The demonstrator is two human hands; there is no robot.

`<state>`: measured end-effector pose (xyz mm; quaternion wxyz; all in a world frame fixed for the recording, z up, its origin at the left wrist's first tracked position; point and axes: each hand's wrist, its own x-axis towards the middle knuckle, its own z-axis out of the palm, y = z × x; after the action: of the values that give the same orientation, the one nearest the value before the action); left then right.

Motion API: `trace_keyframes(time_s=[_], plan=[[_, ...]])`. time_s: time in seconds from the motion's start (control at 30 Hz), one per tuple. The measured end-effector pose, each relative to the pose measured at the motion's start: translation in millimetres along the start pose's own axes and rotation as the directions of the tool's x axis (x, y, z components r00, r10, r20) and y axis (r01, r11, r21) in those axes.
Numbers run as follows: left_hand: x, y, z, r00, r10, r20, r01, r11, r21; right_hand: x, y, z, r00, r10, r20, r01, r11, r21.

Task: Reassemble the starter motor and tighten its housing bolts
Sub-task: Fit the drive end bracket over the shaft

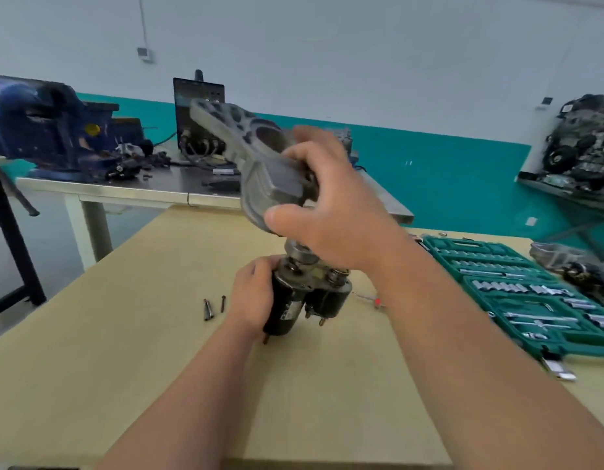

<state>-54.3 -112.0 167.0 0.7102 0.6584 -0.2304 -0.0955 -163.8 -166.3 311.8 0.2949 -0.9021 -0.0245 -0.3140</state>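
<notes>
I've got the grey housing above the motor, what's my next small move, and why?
Probably level the grey housing and lower it onto the motor. Your right hand holds it tilted above, your left hand steadies the motor, and the bolts lie loose beside it.

The starter motor body (287, 308) is showing glossy black, the drive-end housing (256, 157) dull grey. The tabletop (107, 368) is showing pale tan, the socket set case (585, 350) teal with silver sockets (497, 286), the bench vise (53, 130) deep blue, the wall (361, 56) white over a teal band (446, 171).
</notes>
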Motion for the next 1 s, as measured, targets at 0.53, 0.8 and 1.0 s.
trace_keyframes(time_s=[0.53,0.8,1.0], plan=[[8.0,-5.4,-7.9,0.982,-0.152,0.111,0.178,0.943,-0.281,-34.0,71.8,-14.1,0.981,0.004,0.192,-0.019,0.997,0.075],[2.0,-5.4,-11.3,0.988,-0.156,0.002,0.146,0.916,-0.374,-37.2,67.5,14.9,0.978,0.079,0.194,-0.071,0.996,-0.047],[2.3,-6.9,-13.0,0.995,-0.095,-0.034,0.082,0.955,-0.286,-31.1,66.6,9.0,0.987,0.121,0.103,-0.130,0.987,0.093]])
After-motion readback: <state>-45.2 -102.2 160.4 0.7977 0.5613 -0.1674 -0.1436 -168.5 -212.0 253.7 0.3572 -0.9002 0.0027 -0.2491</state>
